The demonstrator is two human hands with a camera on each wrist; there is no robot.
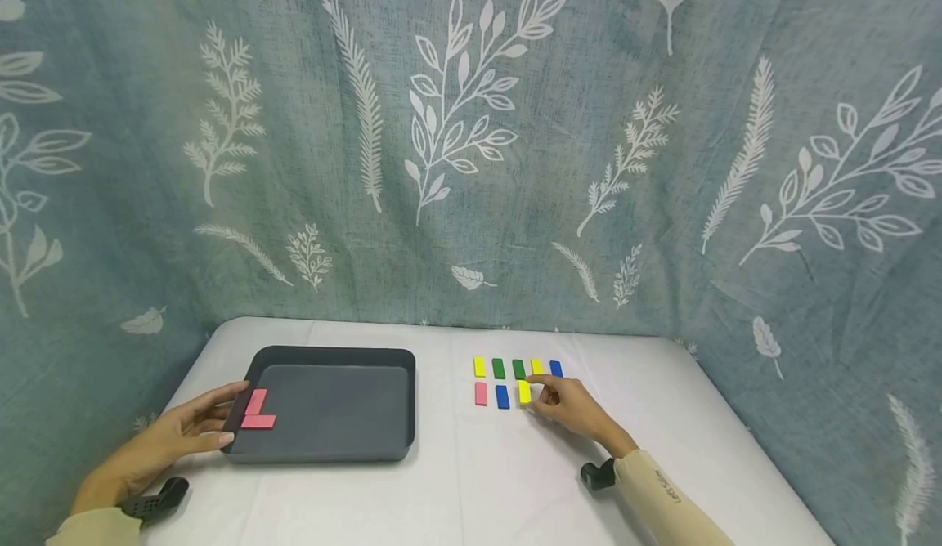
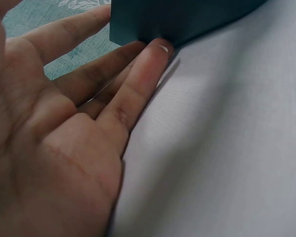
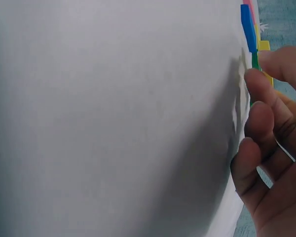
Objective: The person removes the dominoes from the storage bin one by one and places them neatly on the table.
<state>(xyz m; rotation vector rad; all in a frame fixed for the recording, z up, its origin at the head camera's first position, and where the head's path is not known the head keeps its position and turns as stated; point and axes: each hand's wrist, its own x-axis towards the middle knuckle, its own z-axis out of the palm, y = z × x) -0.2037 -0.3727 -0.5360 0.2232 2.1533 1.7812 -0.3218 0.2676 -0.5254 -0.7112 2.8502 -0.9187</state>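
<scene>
Head view: the right hand (image 1: 570, 405) has its fingertips at the flat yellow rectangular block (image 1: 524, 391), which lies at nine o'clock from the hand, long axis twelve-to-six; whether it pinches the block I cannot tell. The left hand (image 1: 180, 431), fingers straight, touches the dark grey plastic tray (image 1: 334, 355), well apart.

Left wrist view: straight fingers (image 2: 138, 84) meet the tray's wall.

Right wrist view: curled fingers (image 3: 259, 106) by block edges.

Dark grey tray (image 1: 331, 356), pink blocks (image 1: 257, 412)
</scene>
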